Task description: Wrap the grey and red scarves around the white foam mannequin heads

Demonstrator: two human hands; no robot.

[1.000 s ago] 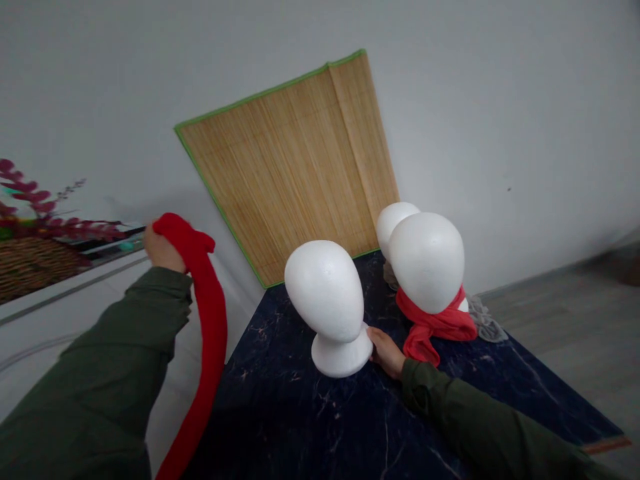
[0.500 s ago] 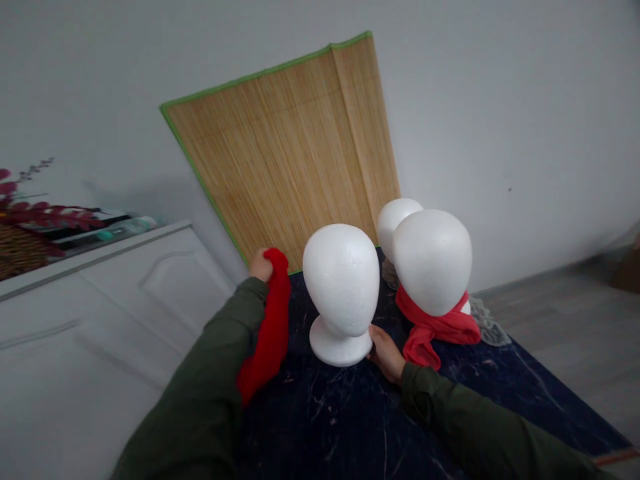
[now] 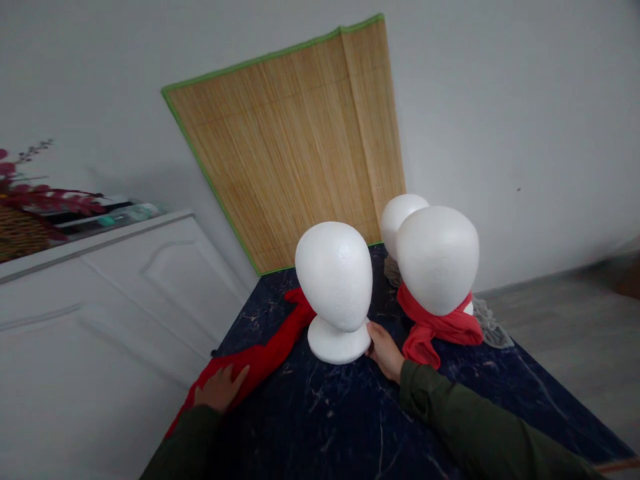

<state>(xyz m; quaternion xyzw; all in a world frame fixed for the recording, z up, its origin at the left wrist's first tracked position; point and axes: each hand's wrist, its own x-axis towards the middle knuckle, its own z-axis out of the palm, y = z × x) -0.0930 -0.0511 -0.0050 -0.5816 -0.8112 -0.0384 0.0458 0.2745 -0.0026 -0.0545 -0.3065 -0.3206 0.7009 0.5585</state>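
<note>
A white foam mannequin head [image 3: 334,277] stands upright on its round base on a dark blue marbled tabletop [image 3: 320,420]. My right hand [image 3: 385,350] is closed on the right side of that base; some of its fingertips are hidden. A bright red scarf [image 3: 273,350] lies stretched out to the left, one end running beside and partly behind the head. My left hand [image 3: 220,388] rests on the scarf near the table's left edge, its fingers spread.
Two more foam heads stand at the right: a front one [image 3: 437,260] with a coral-red scarf [image 3: 443,333] around its neck, and a back one [image 3: 400,217]. Grey fabric [image 3: 493,327] lies behind them. A bamboo mat [image 3: 300,147] leans on the wall; a white cabinet [image 3: 110,320] borders the left.
My left hand has come down and toward me, lowering the red scarf from its raised position onto the table, where it lies flat. My right hand stays at the foam head's base.
</note>
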